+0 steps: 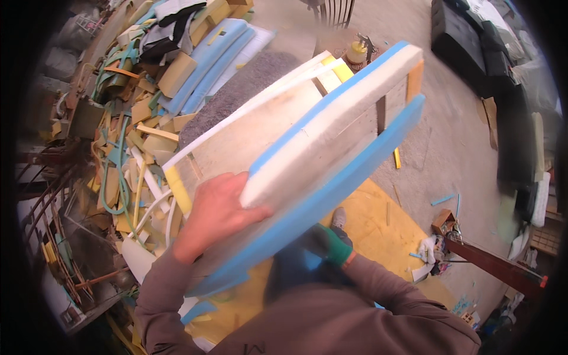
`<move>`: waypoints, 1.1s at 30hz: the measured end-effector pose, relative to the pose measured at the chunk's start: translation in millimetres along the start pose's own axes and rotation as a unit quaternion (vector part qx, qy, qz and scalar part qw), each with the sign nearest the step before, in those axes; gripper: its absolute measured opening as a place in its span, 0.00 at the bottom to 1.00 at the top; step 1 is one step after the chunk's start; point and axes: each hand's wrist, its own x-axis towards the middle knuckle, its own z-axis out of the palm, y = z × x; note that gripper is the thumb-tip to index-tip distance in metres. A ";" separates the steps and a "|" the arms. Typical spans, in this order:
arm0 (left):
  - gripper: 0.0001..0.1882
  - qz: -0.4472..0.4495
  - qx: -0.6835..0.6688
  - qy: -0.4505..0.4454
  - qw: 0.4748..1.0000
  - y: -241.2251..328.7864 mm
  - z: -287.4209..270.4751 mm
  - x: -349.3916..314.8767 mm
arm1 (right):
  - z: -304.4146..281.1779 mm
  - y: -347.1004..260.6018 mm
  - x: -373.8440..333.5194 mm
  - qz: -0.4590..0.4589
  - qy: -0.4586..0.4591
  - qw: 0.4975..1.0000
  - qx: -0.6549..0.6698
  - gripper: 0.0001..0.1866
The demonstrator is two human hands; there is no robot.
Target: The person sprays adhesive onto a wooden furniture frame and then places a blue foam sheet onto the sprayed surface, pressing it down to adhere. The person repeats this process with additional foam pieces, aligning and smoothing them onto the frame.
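A large wooden frame (349, 142), padded along its edges with white and blue foam, stands tilted across the middle. My bare left hand (222, 207) grips its near left end, with the thumb lying on the inner side and the fingertips hidden. Blue foam (331, 198) runs along its lower edge. My right hand (332, 244), in a green and dark glove, is low beside that edge, close to my legs. Its fingers are blurred and partly hidden. Behind the frame is a pale board (254, 139) with white and yellow foam at its edges.
Foam offcuts (148, 148) are heaped on the left, with blue foam sheets (219, 50) and a grey fuzzy piece (251, 80) beyond. A spray gun (358, 52) stands past the frame. Black upholstered pieces (512, 142) line the right. A yellow sheet (378, 219) lies underfoot.
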 end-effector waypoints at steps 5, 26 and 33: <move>0.32 0.034 0.044 0.029 0.998 108.0 -46.6 -54.5 | 30.4 90.2 -59.7 -0.034 -0.238 0.725 -0.645 0.26; 0.41 0.255 0.439 0.331 0.796 352.2 -173.3 -145.6 | 305.9 360.2 1.6 -0.182 -0.549 0.117 -0.807 0.24; 0.37 0.203 0.512 0.381 0.742 258.0 -117.4 -108.1 | 302.1 363.2 94.8 -0.339 -0.543 0.153 -0.753 0.26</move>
